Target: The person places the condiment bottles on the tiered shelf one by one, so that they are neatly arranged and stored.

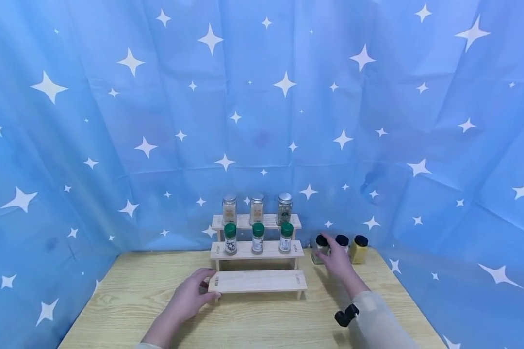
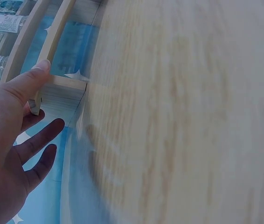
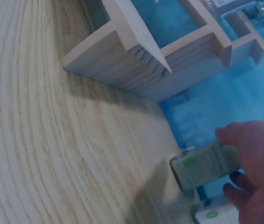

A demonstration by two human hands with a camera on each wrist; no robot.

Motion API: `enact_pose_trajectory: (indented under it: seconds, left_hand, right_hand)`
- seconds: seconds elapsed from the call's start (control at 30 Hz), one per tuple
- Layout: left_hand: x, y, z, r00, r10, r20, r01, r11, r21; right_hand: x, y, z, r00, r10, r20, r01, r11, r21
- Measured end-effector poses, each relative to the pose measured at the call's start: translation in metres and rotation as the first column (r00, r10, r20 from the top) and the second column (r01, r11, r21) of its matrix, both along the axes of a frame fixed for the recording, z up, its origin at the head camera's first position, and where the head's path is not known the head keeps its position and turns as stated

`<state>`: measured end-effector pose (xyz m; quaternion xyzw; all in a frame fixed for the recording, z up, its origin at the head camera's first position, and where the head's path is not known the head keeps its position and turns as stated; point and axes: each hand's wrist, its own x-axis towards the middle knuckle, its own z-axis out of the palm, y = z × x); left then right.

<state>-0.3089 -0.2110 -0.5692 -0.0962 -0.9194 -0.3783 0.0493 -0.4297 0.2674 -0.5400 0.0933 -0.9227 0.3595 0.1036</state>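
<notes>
A three-tier wooden rack (image 1: 257, 282) stands on the table. My left hand (image 1: 189, 295) pinches the left end of its lowest board, thumb on the front edge in the left wrist view, the other fingers spread beyond it. To the right of the rack, my right hand (image 1: 338, 264) holds a black-capped spice jar (image 3: 202, 168) near its cap. The jar has a green mark on its side and is close to the tabletop. Beside it are a second black-capped jar (image 1: 342, 240), partly covered by the hand, and a yellow-filled jar (image 1: 358, 252).
Three green-capped jars (image 1: 257, 238) line the rack's middle board. Three silver-capped jars (image 1: 256, 209) stand on the top board. A blue curtain (image 1: 262, 116) with white stars hangs behind and on both sides of the wooden table (image 1: 262, 325).
</notes>
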Motion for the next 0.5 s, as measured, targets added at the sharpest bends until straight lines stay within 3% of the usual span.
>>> enact_pose_trajectory:
  seconds: [0.23,0.5]
  left_hand:
    - [0.000,-0.001,0.001,1.000,0.006,-0.022,-0.005,1.000,0.005]
    - [0.001,0.000,0.002,1.000,-0.003,-0.005,0.003,1.000,0.007]
  right_hand:
    - [-0.004,0.002,-0.006,0.996,0.013,-0.089,-0.019,0.998,-0.067]
    - [-0.004,0.008,-0.018,0.997,0.013,-0.071,-0.024,0.989,-0.147]
